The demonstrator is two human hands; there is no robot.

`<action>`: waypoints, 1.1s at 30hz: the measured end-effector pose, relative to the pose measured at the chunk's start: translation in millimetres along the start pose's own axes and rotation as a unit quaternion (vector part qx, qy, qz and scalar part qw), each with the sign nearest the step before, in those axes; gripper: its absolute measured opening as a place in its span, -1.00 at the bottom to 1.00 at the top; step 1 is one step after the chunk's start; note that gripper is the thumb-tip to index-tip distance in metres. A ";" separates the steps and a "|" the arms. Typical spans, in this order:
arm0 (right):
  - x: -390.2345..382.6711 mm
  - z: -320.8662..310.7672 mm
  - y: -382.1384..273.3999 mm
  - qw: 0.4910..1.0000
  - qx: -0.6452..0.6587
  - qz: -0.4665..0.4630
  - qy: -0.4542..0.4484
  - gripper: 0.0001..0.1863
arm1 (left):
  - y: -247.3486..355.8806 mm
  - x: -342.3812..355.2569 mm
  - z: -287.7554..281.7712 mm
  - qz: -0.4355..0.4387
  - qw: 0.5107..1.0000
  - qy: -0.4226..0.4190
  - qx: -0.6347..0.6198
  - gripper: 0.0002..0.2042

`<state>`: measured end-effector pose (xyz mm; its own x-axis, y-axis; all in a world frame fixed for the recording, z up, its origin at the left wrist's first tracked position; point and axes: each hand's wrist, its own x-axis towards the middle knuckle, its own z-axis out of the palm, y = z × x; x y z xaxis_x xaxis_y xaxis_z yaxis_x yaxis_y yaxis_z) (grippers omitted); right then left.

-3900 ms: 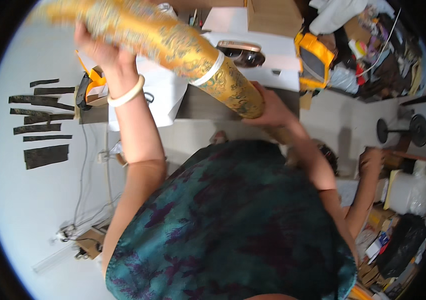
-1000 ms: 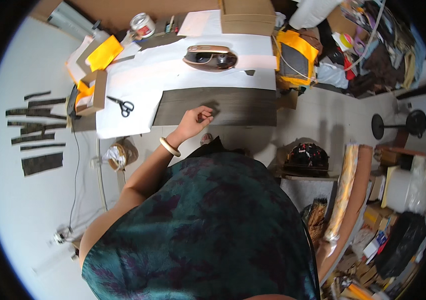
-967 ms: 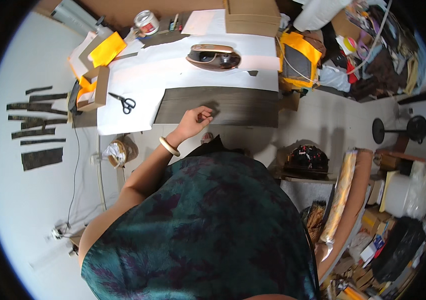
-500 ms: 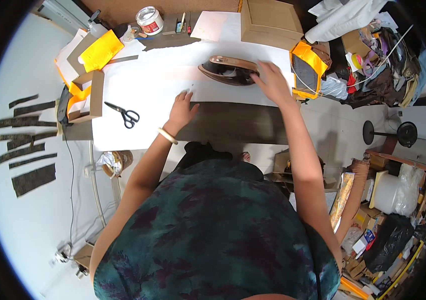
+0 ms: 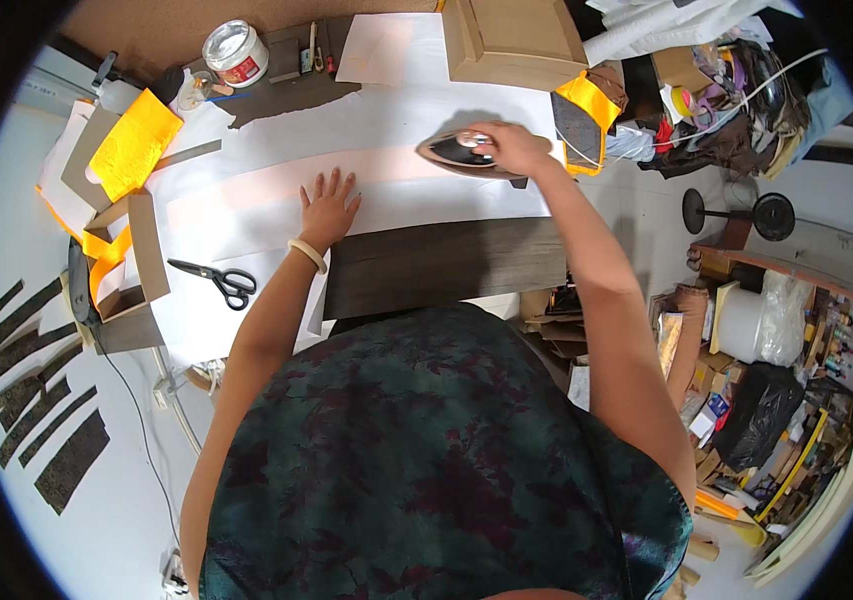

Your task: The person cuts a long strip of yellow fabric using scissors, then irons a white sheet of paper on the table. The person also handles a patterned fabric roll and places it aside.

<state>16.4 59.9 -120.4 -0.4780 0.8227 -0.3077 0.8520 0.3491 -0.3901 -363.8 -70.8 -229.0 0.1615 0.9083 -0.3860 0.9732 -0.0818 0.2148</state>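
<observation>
My right hand (image 5: 515, 150) is wrapped round the handle of a dark clothes iron (image 5: 447, 150). The iron lies flat, its tip pointing left, over the right end of a long pale pink strip (image 5: 237, 198). That strip runs across a large white sheet (image 5: 417, 203) on the table. Further left, my left hand (image 5: 327, 212) presses flat with spread fingers at the strip's near edge. It holds nothing, and a cream bangle circles that wrist. Black-handled scissors (image 5: 235, 288) lie on the white sheet to the left of my left forearm.
Along the back stand a white-lidded jar (image 5: 236, 54) and a cardboard box (image 5: 517, 45). An open carton (image 5: 150, 245) and yellow-orange sheets (image 5: 137, 143) sit at the left. The dark tabletop (image 5: 437, 265) shows along the near edge. A white cord (image 5: 732, 152) runs off right.
My right hand has closed on the iron's handle, and the iron has gone from tipped on its side to flat. My left hand has spread out on the sheet. The whole view has shifted.
</observation>
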 end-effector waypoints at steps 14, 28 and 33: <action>-71.1 -53.3 118.1 0.985 0.079 0.147 0.045 -0.56 | -40.4 -1.1 -7.3 -0.036 0.998 -0.023 0.040 -0.36; -28.0 -18.6 70.1 0.998 -0.008 -0.067 0.013 -0.57 | -74.6 -6.8 -8.2 -0.087 0.996 -0.030 -0.021 -0.31; -20.0 -31.4 85.1 0.999 0.008 -0.040 -0.014 -0.54 | -83.0 -7.2 -10.9 -0.078 0.996 -0.042 -0.026 -0.32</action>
<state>105.2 87.2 -120.2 -0.5498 0.7798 -0.2993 0.8080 0.4055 -0.4275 -447.5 -66.1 -234.3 0.0238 0.8704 -0.4918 0.9781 0.0814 0.1916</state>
